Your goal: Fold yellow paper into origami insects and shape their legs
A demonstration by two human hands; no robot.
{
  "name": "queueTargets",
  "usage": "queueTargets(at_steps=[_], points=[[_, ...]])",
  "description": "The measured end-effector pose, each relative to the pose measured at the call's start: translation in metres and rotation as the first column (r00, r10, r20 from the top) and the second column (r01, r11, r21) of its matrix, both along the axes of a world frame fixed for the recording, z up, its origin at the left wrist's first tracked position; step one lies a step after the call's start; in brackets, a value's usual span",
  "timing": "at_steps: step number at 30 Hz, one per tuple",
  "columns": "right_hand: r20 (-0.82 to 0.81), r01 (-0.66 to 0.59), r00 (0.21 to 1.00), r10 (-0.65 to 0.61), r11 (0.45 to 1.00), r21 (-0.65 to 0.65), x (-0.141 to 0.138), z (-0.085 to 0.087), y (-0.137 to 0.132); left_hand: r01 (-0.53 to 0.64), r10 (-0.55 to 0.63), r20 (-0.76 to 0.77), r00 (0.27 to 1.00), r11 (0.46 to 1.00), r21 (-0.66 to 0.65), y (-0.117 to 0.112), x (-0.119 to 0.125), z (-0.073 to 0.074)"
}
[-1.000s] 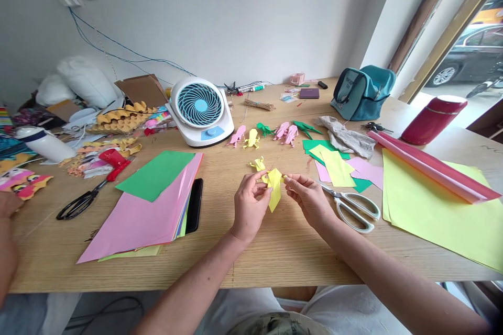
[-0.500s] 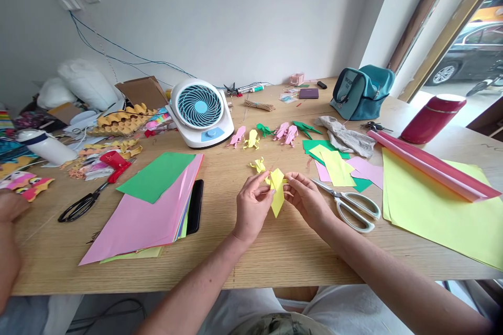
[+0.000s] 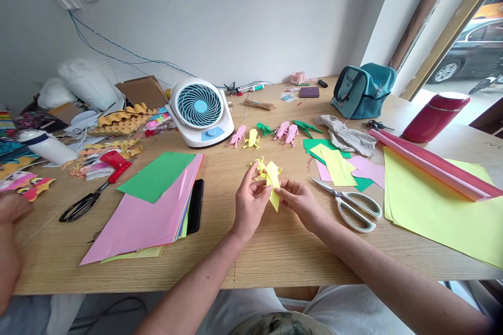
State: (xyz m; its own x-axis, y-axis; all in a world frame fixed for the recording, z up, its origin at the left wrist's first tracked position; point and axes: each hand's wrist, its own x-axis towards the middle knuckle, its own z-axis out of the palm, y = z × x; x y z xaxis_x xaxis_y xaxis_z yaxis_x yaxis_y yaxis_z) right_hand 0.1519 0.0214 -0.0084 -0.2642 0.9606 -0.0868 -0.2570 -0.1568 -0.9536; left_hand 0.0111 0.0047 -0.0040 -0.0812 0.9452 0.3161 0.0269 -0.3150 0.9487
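Observation:
A partly folded yellow paper piece [image 3: 273, 180] is held a little above the wooden table [image 3: 275, 251] between both hands. My left hand [image 3: 250, 204] pinches its left side with fingers closed. My right hand [image 3: 299, 203] pinches its lower right edge. Just behind it a finished yellow paper figure [image 3: 260, 164] lies on the table. White-handled scissors [image 3: 351, 205] lie right of my right hand.
A stack of pink and green sheets [image 3: 151, 204] lies on the left over a black phone [image 3: 195, 205]. Folded figures [image 3: 271, 133] stand in a row before a white fan [image 3: 200, 111]. Large yellow sheet [image 3: 436, 207], pink roll [image 3: 436, 165], teal bag [image 3: 363, 91], black scissors [image 3: 84, 204]. Another person's hand [image 3: 10, 207] at far left.
The yellow piece has been turned and raised slightly; my right hand has shifted from its upper right to its lower edge, closer to my left hand.

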Motion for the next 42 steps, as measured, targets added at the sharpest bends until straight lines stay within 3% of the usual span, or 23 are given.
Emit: queueTargets(at_steps=[5, 9, 11, 18, 24, 33, 42], points=[[0.032, 0.048, 0.998, -0.051, 0.997, 0.066, 0.001, 0.000, 0.001, 0.002, 0.020, 0.161, 0.987, 0.992, -0.129, 0.004, 0.000, 0.001], [0.036, 0.034, 0.999, -0.037, 0.994, 0.099, 0.001, 0.000, 0.001, 0.147, -0.068, 0.255, 0.965, 0.940, -0.306, 0.005, 0.001, -0.001], [0.051, 0.020, 0.998, -0.025, 0.994, 0.105, 0.001, 0.001, 0.000, 0.166, -0.068, 0.273, 0.959, 0.921, -0.352, 0.004, 0.001, -0.002], [0.192, -0.117, 0.977, 0.093, 0.986, 0.116, 0.004, 0.006, -0.005, 0.060, 0.043, 0.300, 0.953, 0.943, -0.327, 0.006, -0.002, 0.002], [0.259, -0.160, 0.957, 0.133, 0.983, 0.087, 0.004, 0.010, -0.006, 0.044, 0.076, 0.360, 0.930, 0.949, -0.312, 0.006, -0.005, 0.010], [0.180, -0.179, 0.970, 0.162, 0.980, 0.082, 0.004, 0.007, -0.005, 0.062, 0.065, 0.375, 0.925, 0.946, -0.319, 0.007, -0.003, 0.012], [0.042, -0.148, 0.988, 0.150, 0.988, -0.043, 0.001, 0.000, -0.004, 0.035, 0.077, 0.352, 0.933, 0.952, -0.303, 0.008, -0.003, 0.008]])
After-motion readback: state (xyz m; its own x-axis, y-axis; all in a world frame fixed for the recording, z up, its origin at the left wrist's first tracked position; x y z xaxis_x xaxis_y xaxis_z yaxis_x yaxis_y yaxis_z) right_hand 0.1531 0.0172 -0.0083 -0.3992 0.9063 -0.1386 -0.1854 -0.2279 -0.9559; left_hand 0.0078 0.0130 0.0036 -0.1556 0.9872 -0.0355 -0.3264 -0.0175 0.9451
